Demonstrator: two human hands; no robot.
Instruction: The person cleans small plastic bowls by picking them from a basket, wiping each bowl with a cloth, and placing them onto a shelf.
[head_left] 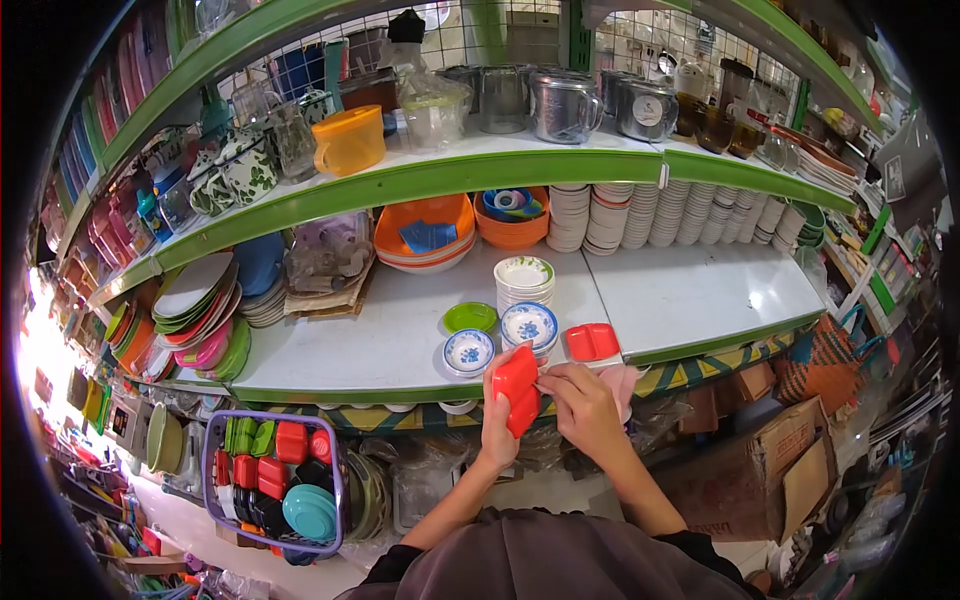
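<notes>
My left hand (499, 425) holds a red divided dish (517, 388), tilted on its side, in front of the shelf edge. The fingers of my right hand (582, 410) are pinched together at the dish's right side; whether they grip the dish or something small is hidden. Just beyond, a second red divided dish (591, 342) lies on the white shelf. To its left stand blue-patterned bowls (529, 326), a smaller blue-patterned bowl (468, 351), a green oval dish (470, 318) and a stack of white bowls (524, 278). Pink cloth or paper (619, 385) shows behind my right hand.
A purple-rimmed basket (341, 480) with coloured dishes stands low at left. Stacked plates (205, 310) and orange bowls (425, 228) sit on the shelf (680, 290). Above runs a green-edged shelf (400, 190) with cups. A cardboard box (740, 480) is at lower right.
</notes>
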